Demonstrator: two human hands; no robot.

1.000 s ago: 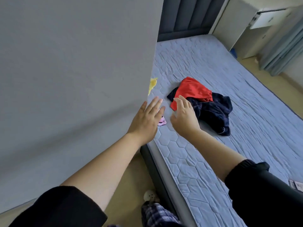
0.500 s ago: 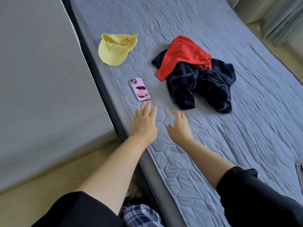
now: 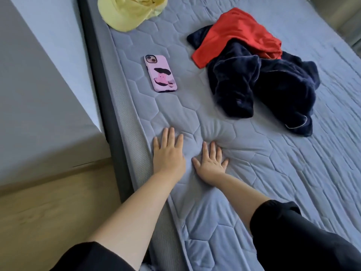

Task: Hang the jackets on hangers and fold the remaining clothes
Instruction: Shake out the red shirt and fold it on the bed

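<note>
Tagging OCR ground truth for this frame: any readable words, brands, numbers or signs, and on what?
No text can be read in this view.
The phone case bears only a pink and black picture, no letters.
The red garment, navy garment and yellow cap show no tag or print.

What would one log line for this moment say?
left hand: flat on mattress | right hand: flat on mattress | red garment: over navy garment, both unfolded | phone, yellow cap: untouched
</note>
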